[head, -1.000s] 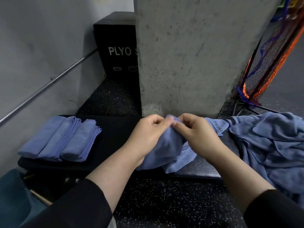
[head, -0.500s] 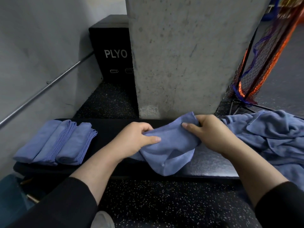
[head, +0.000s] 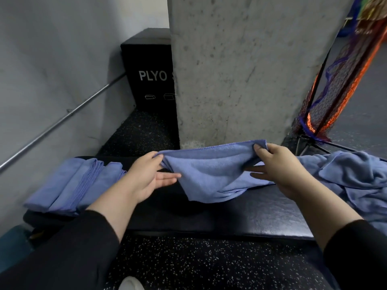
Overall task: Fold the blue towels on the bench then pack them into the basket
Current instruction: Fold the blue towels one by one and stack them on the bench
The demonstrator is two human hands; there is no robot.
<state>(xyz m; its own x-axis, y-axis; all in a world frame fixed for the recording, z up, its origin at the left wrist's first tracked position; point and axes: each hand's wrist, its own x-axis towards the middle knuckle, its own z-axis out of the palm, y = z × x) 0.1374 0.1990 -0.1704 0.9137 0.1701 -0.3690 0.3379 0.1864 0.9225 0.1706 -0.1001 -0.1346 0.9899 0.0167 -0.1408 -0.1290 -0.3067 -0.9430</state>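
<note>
Both hands, left hand (head: pixel 149 176) and right hand (head: pixel 278 166), pinch the soft blue terry towel (head: pixel 209 174) by its top edge, long axis left-right above the black padded counter (head: pixel 240 216)

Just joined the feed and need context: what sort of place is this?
Most likely a gym: a black box lettered PLYO, a padded black bench, speckled rubber flooring and orange sports netting.

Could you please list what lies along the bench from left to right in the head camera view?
Folded towels → left hand → held towel, stretched between both hands → right hand → pile of unfolded towels.
</note>
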